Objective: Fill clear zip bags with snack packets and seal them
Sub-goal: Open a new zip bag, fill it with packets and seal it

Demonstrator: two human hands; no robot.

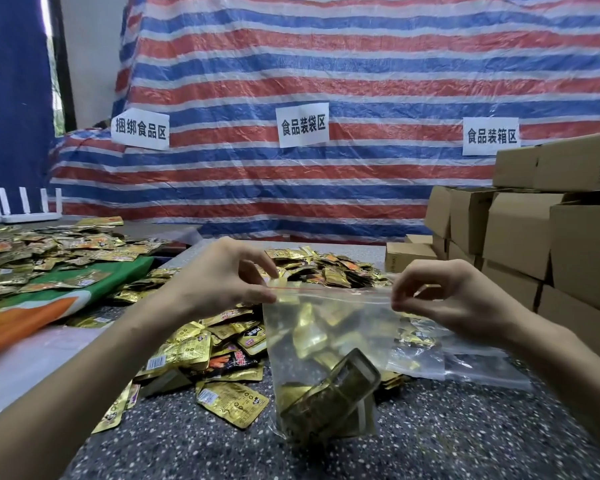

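The left grip (219, 277) and right grip (454, 296) each pinch a top corner of a crinkly clear zip bag (354, 317), upright over the near edge of the speckled counter (465, 431). Flat gold foil snack packets (309, 337) lie inside it; a loose heap (201, 351) spreads just left.

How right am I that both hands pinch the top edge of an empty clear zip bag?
Not empty: the head view shows gold snack packets inside the clear zip bag. The left hand and right hand do pinch its top edge.
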